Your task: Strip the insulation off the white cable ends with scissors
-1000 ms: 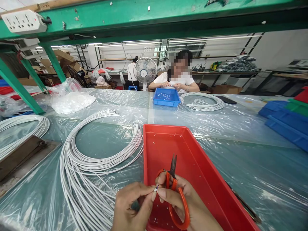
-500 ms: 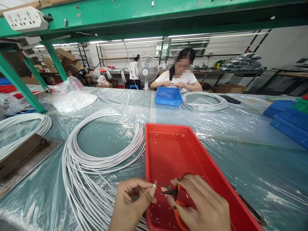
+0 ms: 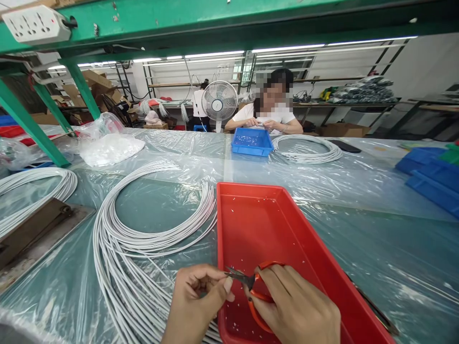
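Between the thumb and index finger of my left hand (image 3: 201,298) is pinched the end of a white cable, now mostly hidden by fingertips and blades. My right hand (image 3: 299,303) grips small scissors (image 3: 246,279) with orange handles and dark blades. The blades point left and lie right at my left fingertips, across the cable end. Both hands are over the near part of a red tray (image 3: 251,186), which has tiny white scraps on its floor. Left of it, a coiled bundle of white cables (image 3: 120,239) lies on the table and runs toward me.
Behind the plastic-covered table (image 3: 358,191) a co-worker (image 3: 265,119) handles something over a blue tray (image 3: 252,150), beside another cable coil (image 3: 311,157). Blue bins (image 3: 433,181) stand at right. A metal-and-wood block (image 3: 32,229) lies left; a green beam (image 3: 215,24) crosses overhead.
My right hand has moved the scissors left, so the blades have gone from just beside the cable end to across it. My left hand has barely moved.
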The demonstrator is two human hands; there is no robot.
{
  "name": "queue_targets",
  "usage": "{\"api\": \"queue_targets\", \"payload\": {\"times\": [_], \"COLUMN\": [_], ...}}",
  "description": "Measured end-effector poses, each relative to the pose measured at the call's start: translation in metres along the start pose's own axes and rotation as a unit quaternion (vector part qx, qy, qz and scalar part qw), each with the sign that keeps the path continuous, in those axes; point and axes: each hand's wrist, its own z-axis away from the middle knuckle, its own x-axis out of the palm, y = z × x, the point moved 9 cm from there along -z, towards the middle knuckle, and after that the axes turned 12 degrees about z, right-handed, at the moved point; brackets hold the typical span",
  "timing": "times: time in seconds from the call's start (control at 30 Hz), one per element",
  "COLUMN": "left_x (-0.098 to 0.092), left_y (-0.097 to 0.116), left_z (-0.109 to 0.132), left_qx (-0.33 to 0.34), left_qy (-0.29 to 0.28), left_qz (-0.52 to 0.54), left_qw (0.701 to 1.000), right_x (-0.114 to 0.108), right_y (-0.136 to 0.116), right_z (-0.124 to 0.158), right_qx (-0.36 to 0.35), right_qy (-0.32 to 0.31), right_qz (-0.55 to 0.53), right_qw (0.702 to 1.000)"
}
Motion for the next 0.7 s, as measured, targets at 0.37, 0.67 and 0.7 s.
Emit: {"api": "queue_targets", "payload": {"times": [0.37, 0.67, 0.7], "left_x": [0.001, 0.000, 0.000], "left_y": [-0.001, 0.006, 0.008], "left_z": [-0.001, 0.001, 0.002], "left_qx": [-0.013, 0.030, 0.042], "left_qy": [0.000, -0.008, -0.004], "left_qz": [-0.021, -0.041, -0.049], "left_qw": [1.000, 0.999, 0.998], "right_x": [0.002, 0.025, 0.031], "right_y": [-0.009, 0.020, 0.023], "right_z": [0.003, -0.003, -0.002], "right_qx": [-0.043, 0.170, 0.209], "right_qy": [-0.029, -0.155, -0.182], "right_qz": [0.050, -0.252, -0.295], "right_qw": [0.997, 0.940, 0.914]}}
